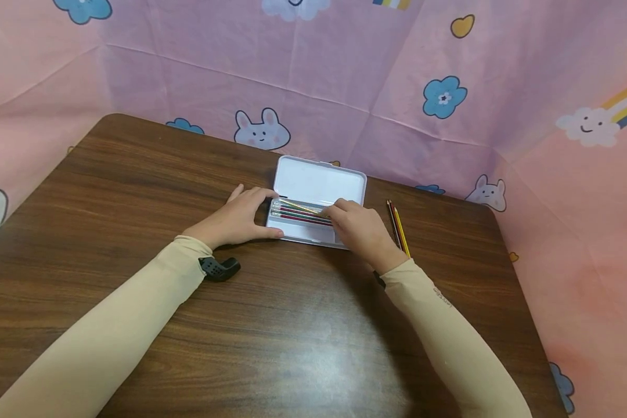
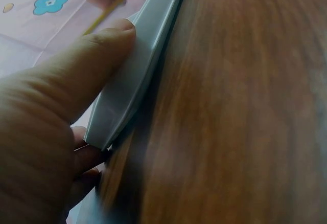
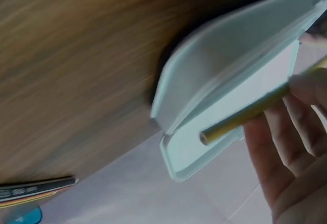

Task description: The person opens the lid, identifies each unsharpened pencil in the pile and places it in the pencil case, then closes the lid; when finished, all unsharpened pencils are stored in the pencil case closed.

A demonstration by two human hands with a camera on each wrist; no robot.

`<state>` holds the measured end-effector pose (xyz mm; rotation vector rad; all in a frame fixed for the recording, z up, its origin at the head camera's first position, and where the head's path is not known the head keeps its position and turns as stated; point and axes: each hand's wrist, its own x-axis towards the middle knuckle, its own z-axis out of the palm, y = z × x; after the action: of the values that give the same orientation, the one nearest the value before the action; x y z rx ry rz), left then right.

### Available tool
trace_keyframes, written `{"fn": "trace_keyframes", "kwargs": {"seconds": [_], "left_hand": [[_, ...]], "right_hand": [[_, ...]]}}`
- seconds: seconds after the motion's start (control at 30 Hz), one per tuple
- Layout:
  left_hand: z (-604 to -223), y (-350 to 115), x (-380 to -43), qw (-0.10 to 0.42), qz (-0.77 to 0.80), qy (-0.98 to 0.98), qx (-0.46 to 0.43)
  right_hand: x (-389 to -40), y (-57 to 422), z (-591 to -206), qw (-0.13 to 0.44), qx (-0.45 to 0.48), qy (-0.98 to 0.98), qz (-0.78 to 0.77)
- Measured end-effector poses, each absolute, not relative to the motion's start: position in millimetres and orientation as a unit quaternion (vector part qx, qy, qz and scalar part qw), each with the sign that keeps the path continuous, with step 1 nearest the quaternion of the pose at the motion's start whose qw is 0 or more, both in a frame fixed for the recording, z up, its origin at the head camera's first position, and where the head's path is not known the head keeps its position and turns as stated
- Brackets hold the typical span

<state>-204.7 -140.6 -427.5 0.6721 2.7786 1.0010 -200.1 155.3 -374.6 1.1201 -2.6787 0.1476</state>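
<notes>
A white pencil case [image 1: 321,181] lies on the table with its lid raised at the back. Several pencils [image 1: 298,216] with dark red and green barrels lie side by side in its tray. My left hand [image 1: 237,217] grips the case's left end, thumb along the front wall and fingers around the far side. Over the tray, my right hand [image 1: 363,232] pinches a yellow pencil [image 3: 245,114] between thumb and fingers. That pencil slants above the others, its left end near my left fingers. My right hand hides the case's right part.
To the right of the case, a few loose pencils [image 1: 401,229], one yellow and darker ones, lie on the brown wooden table [image 1: 261,337]. A pink patterned cloth [image 1: 339,93] hangs behind the table's far edge. Each wrist wears a black band.
</notes>
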Motion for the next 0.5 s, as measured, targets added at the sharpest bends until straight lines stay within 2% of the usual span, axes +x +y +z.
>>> {"fn": "trace_keyframes", "kwargs": {"seconds": [0.5], "left_hand": [[-427.5,-141.9,-203.8,0.061,0.328,0.917,0.219]], "right_hand": [[-212.9,135.9,-376.6,0.024,0.365,-0.931,0.004]]}}
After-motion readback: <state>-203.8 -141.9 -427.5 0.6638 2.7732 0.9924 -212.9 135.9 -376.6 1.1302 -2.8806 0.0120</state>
